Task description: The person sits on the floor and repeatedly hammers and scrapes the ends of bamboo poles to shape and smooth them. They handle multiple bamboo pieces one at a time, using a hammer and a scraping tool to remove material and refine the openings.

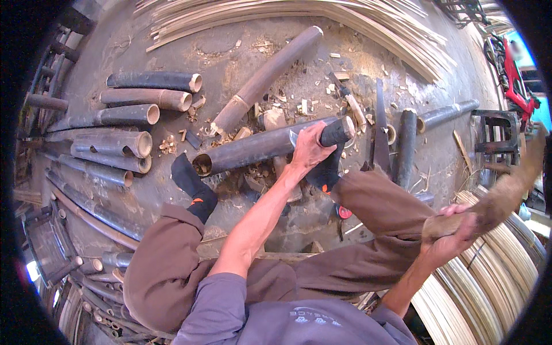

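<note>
My left hand (313, 148) is closed around a chisel (334, 134) with a dark wrapped handle. A bit of its pale metal blade shows beside the fingers, against a dark bamboo tube (253, 150); whether it cuts in, I cannot tell. The tube lies slantwise between my feet, with an opening cut near its left end. Off to the right, away from the tube, my right hand (451, 234) grips a rough wooden club (506, 192), raised and somewhat blurred. Behind the tube lies a thicker brown bamboo pole (270, 77).
Several cut bamboo tubes (146, 99) lie at left. A saw (380, 129) and a short dark tube (407, 146) stand right of the work. A curved-handled tool (352, 103) lies among wood chips. Long bamboo strips (299, 8) spread across the back; bundled strips (489, 276) are at lower right.
</note>
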Action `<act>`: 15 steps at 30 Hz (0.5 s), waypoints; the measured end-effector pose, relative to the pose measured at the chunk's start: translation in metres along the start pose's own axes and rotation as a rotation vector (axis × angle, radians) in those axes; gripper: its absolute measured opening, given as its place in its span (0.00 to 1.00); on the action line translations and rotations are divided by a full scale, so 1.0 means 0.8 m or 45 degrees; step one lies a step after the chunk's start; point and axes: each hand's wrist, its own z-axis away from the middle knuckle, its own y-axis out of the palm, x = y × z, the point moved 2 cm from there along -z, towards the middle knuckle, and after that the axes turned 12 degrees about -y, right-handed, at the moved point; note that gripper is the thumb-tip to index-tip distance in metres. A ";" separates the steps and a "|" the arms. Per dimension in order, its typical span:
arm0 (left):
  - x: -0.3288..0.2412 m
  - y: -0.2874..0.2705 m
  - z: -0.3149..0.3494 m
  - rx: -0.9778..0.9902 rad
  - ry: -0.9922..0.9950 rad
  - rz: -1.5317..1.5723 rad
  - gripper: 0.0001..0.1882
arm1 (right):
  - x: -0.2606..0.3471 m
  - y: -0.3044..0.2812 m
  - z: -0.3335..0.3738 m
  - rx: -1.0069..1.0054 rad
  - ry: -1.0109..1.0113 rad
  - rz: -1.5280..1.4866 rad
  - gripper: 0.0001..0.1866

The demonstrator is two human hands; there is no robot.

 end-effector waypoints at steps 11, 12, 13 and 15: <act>0.007 0.000 -0.001 0.027 -0.058 -0.274 0.24 | -0.139 0.051 0.087 0.467 -0.112 1.069 0.21; 0.014 -0.003 0.000 0.051 -0.122 -0.209 0.24 | -0.117 0.045 0.053 0.312 0.101 0.784 0.17; 0.016 -0.003 0.004 0.036 -0.129 -0.200 0.24 | -0.094 0.038 0.019 0.107 0.276 0.502 0.13; 0.015 -0.005 0.003 0.015 -0.123 -0.187 0.24 | -0.114 -0.025 -0.036 0.115 -0.111 0.729 0.12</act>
